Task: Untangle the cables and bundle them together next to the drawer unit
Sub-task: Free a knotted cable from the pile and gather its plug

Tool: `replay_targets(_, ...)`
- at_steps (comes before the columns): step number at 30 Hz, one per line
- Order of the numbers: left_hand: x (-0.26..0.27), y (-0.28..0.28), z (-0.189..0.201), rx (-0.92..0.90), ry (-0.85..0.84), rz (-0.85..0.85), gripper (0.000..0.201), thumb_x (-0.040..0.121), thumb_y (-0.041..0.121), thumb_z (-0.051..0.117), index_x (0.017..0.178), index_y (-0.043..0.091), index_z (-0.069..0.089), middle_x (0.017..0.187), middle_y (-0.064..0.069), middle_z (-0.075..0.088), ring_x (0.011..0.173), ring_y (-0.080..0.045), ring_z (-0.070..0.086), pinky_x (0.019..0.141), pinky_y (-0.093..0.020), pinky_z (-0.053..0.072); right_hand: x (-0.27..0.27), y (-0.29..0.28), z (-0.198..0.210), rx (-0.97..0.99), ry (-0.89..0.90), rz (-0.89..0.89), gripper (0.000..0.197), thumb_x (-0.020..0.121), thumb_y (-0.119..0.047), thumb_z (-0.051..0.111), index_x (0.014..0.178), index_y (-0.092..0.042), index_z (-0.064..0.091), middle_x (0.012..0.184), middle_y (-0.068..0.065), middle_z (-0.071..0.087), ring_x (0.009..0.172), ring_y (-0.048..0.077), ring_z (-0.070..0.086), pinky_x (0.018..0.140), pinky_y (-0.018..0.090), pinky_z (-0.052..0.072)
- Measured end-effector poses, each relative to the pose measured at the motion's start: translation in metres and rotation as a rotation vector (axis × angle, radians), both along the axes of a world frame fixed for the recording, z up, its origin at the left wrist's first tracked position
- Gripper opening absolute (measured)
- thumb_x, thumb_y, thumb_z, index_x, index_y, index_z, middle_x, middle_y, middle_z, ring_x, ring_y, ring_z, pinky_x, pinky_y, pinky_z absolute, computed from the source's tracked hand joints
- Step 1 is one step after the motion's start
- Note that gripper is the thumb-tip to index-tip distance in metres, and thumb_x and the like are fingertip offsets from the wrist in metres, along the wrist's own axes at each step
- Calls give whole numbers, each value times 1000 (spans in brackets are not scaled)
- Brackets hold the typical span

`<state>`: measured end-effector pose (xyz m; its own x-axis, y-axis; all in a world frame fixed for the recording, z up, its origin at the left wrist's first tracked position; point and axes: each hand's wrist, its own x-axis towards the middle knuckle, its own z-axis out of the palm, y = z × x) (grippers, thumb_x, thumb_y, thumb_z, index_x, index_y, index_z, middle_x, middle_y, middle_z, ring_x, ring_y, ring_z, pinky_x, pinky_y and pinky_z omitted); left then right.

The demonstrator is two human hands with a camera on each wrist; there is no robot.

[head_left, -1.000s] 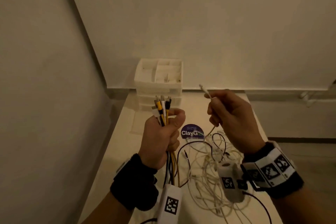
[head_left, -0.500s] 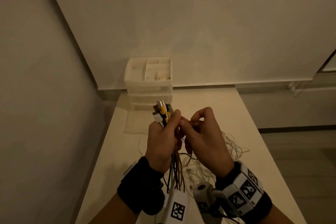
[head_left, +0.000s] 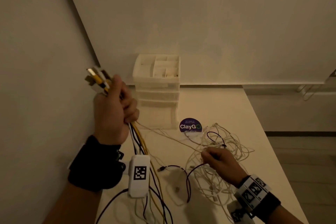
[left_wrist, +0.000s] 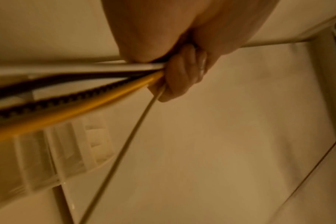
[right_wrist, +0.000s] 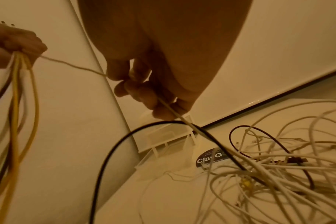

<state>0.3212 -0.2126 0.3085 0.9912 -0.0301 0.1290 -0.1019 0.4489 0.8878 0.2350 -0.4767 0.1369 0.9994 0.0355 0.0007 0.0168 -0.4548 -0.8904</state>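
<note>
Left hand (head_left: 113, 112) fists yellow, black and white cable bundle (head_left: 138, 138). Right hand (head_left: 221, 162) pinches thin white cable (head_left: 169, 135); draw toward 5 o'clock, easing loops from tangled white cable heap (head_left: 223, 152).

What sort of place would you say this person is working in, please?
Probably an office or workroom corner, though that is a guess: a plain pale table stands against bare walls, with a small plastic drawer unit and a tangle of loose cables on it.

Dim warm light. Plain off-white walls (head_left: 218, 23) are seen meeting in a corner at left. A long cream table (head_left: 227, 107) is set against them; pale tiled floor (head_left: 300, 151) at right.
</note>
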Motion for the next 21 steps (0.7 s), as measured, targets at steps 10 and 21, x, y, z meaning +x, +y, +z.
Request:
replay_targets(10, -37, -69, -60, 832, -227, -289, 16, 90, 35, 63, 91, 22, 73, 52, 14, 56, 49, -1, 46, 54, -22, 38, 18, 22, 94, 315, -87, 65, 33, 90, -24, 48, 62, -8, 56, 54, -7, 42, 55, 14, 32, 55, 23, 29)
replay_targets(21, -26, -81, -46, 503, -150, -71, 42, 85, 49, 53, 66, 12, 54, 37, 9, 36, 32, -8, 29, 43, -23, 26, 7, 18, 84, 381, -132, 68, 34, 96, -22, 44, 76, -1, 63, 58, -1, 53, 56, 15, 46, 59, 24, 40)
